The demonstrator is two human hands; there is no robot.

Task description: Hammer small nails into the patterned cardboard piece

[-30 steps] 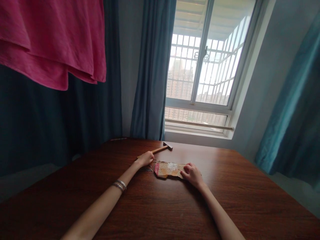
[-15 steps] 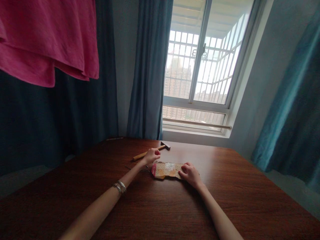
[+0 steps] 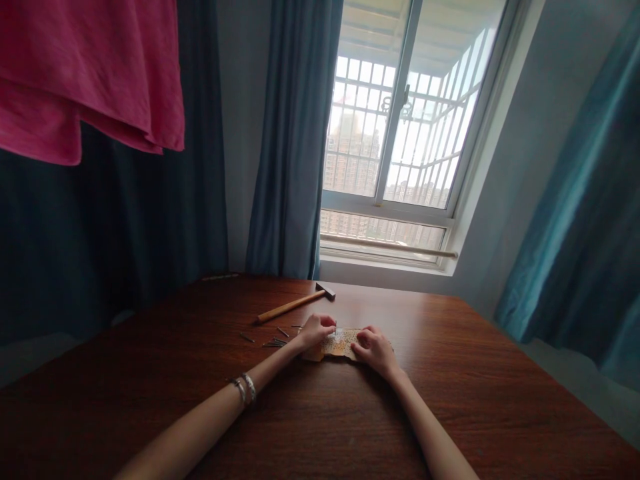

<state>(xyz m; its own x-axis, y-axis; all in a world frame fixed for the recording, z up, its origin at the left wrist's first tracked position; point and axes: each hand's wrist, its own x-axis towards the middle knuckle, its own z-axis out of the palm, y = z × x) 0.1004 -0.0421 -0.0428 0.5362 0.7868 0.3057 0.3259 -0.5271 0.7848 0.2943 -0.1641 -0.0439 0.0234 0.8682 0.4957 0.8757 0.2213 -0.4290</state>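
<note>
My left hand pinches a thin upright nail between thumb and fingertips, above the pale patch on a dotted, yellowish board. The board lies flat on the table, its near edge ragged, its left part hidden behind that hand. My right hand grips the board's right end with curled fingers. Several loose nails lie left of the board, close to my left wrist. Beyond them rests a hammer with a wooden handle, its dark head pointing to the right.
A brown wooden table spreads under everything. At its far side are a barred window and a blue curtain. A pink cloth hangs at upper left, and another curtain hangs on the right.
My left hand has come down and to the right, from beside the hammer handle to over the board's pale patch. The loose nails show more plainly. My right hand stays on the board.
</note>
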